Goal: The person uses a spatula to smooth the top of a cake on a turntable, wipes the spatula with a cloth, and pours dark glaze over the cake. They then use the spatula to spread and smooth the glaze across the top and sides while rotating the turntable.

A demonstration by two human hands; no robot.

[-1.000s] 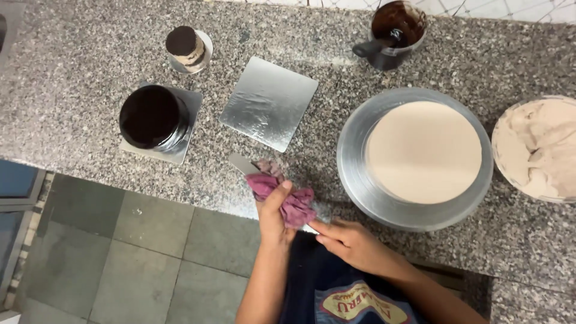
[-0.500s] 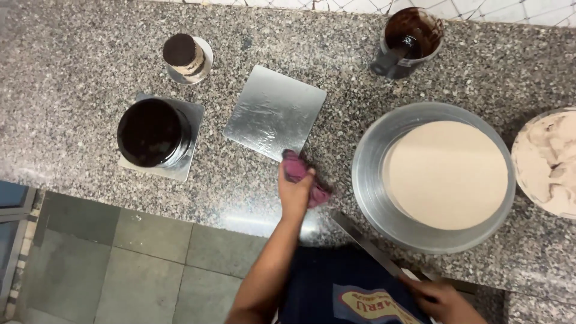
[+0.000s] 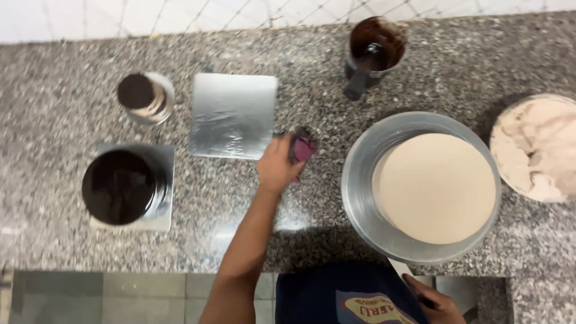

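- Your left hand (image 3: 277, 170) presses a dark pink cloth (image 3: 302, 148) flat on the granite counter (image 3: 312, 204), just right of the silver square board (image 3: 233, 116); the fingers are curled over the cloth and pinch it against the stone.
- Judging from that grip, keep the cloth bunched under the palm and wipe in short strokes, staying off the board's edge and the metal turntable (image 3: 360, 198) on the right.
- Your right hand (image 3: 435, 300) sits low at the counter's edge, closed round what looks like a knife handle (image 3: 401, 268); the fingers are partly cut off, so you cannot tell the grip exactly.
- The turntable carries a round, pale cake layer (image 3: 435, 187).
- A dark chocolate cake (image 3: 120, 186) stands on a second silver board, front left.
- Behind it is a small jar (image 3: 144, 96) with a dark top.
- A jug of chocolate sauce (image 3: 375, 48) stands at the back; a bowl of pale cream (image 3: 537, 147) at far right.
- No labels show on the containers.
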